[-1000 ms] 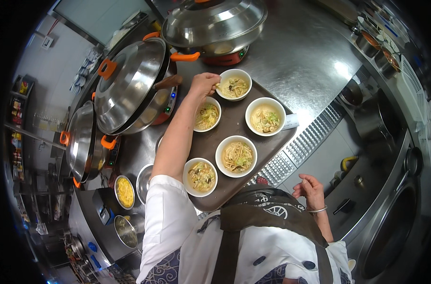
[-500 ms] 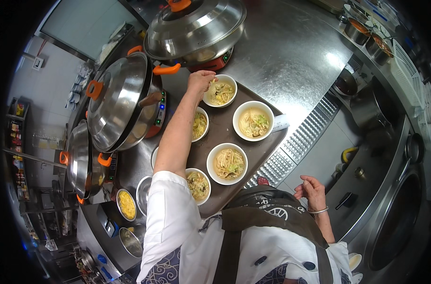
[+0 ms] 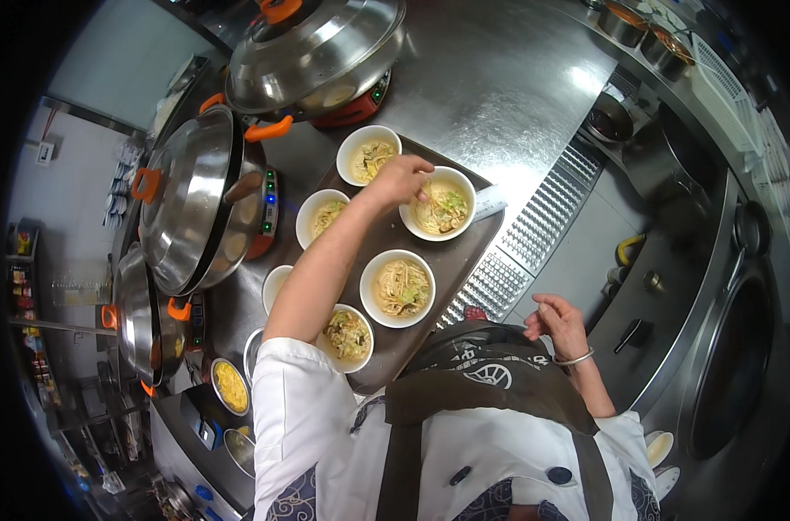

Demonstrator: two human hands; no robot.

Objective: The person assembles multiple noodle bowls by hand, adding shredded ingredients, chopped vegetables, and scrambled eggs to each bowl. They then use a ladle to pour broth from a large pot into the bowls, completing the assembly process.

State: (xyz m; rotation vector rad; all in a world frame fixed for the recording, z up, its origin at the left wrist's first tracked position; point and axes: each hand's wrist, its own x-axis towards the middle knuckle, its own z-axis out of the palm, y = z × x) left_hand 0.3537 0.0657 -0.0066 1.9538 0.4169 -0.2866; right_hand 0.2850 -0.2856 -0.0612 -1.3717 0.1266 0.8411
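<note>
My left hand (image 3: 400,181) hovers at the near-left rim of a white bowl (image 3: 461,227) of noodles with broth and greens. Its fingers are pinched downward; what they hold, if anything, is too small to make out. More white noodle bowls share the brown tray (image 3: 454,280): a far one (image 3: 369,139), one (image 3: 398,319) in the middle and one (image 3: 345,365) near my upper arm. My left forearm partly covers two bowls on the left side. Away from the tray, my right hand (image 3: 558,326) hangs in front of my apron with loosely bent fingers, holding nothing.
Large lidded steel pans (image 3: 195,195) with orange handles stand on burners along the left and far side. A bowl of yellow shreds (image 3: 230,386) sits at the lower left. On the right are a perforated metal strip (image 3: 534,234) and a large wok (image 3: 734,391).
My left hand has moved right, from the far bowl to the bowl on the tray's right side. The whole view has shifted slightly. My right hand stays near the apron.
</note>
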